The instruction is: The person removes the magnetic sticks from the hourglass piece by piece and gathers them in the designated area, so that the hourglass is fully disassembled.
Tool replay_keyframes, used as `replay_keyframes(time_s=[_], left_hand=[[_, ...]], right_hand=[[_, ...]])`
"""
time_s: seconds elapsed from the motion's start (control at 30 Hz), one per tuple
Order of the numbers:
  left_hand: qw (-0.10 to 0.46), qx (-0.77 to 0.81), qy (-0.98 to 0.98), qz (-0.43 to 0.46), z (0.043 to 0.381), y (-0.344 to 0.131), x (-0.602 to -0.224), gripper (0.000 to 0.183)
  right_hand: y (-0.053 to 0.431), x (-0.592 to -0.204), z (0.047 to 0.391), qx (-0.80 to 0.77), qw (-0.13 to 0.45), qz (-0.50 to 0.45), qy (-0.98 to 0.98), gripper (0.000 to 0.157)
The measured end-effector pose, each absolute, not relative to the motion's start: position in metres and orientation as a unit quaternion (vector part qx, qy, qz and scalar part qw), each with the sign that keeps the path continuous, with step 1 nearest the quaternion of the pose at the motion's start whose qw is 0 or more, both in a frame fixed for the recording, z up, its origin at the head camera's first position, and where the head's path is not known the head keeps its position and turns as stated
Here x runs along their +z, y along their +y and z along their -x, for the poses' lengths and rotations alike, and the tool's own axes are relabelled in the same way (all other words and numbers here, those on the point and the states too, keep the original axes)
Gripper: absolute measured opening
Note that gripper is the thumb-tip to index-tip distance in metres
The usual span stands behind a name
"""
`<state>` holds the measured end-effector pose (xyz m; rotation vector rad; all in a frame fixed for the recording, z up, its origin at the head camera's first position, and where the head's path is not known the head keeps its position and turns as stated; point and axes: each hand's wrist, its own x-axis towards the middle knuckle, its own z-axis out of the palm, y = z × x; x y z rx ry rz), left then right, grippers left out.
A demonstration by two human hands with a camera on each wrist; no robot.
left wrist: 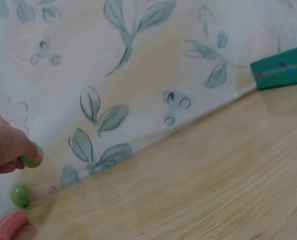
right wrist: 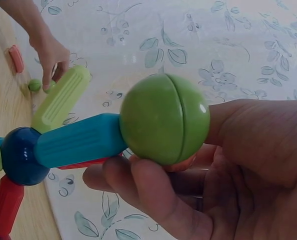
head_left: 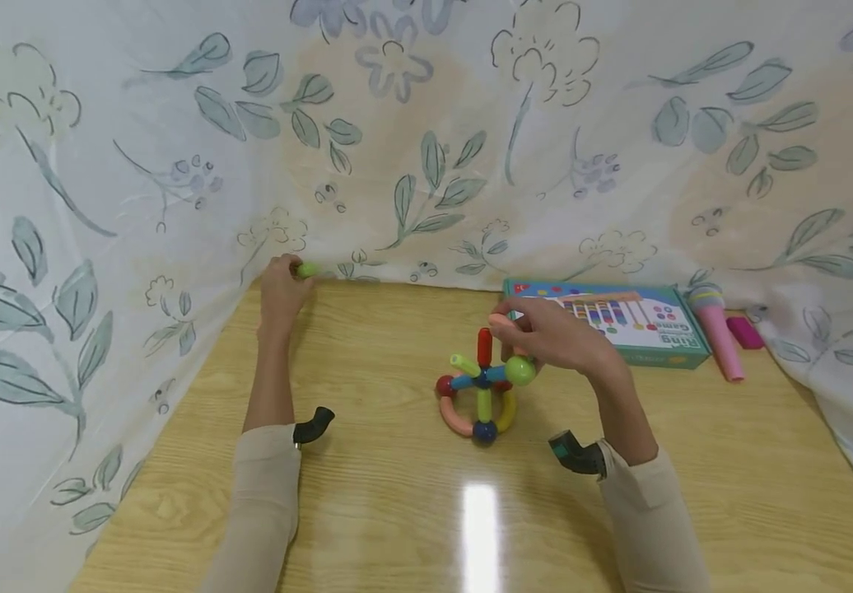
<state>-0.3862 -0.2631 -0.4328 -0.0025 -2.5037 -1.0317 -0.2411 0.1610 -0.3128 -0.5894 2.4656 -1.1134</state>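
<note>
At the table's back left corner, my left hand [head_left: 283,292] pinches a green ball [left wrist: 32,157] between thumb and fingers. Just below it in the left wrist view are a second green ball [left wrist: 20,195] and a coral curved rod [left wrist: 9,226]. My right hand [head_left: 556,333] grips another coral curved rod [head_left: 501,320], mostly hidden by the fingers, beside a large green ball [right wrist: 163,120]. That ball sits on the end of a blue rod [right wrist: 81,140] of a ball-and-rod structure [head_left: 482,379]. Red, lime and yellow rods join dark blue and red balls in it.
Behind my right hand lies a boxed toy set [head_left: 641,329] against the floral cloth [head_left: 412,123]. To its right are a pink toy microphone [head_left: 719,329] and a small magenta block [head_left: 745,333]. Cloth borders the wooden table [head_left: 389,494] at the back and sides.
</note>
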Motion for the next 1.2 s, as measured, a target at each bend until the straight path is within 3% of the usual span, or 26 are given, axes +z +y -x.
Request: replay_keyframes(time_s=[0.43,0.9,1.1,1.2], left_hand=[[0.226,-0.324,-0.912,-0.11,0.383,-0.287,-0.462,0.033],[0.215,-0.313,-0.918,-0.117,0.388,-0.291,-0.469,0.034],[0.227,-0.355,-0.904,-0.07,0.388,-0.279,-0.446,0.035],[0.193,-0.405,-0.894,0.01,0.382,-0.256,-0.419,0.034]], right_hand=[[0.153,-0.315,0.238,-0.382,0.186,0.235,0.874,0.03],[0.157,-0.313,0.238,-0.376,0.174,0.246,0.876,0.026],[0.161,-0.315,0.241,-0.372,0.164,0.245,0.88,0.028],[0.164,-0.315,0.244,-0.375,0.155,0.237,0.883,0.029]])
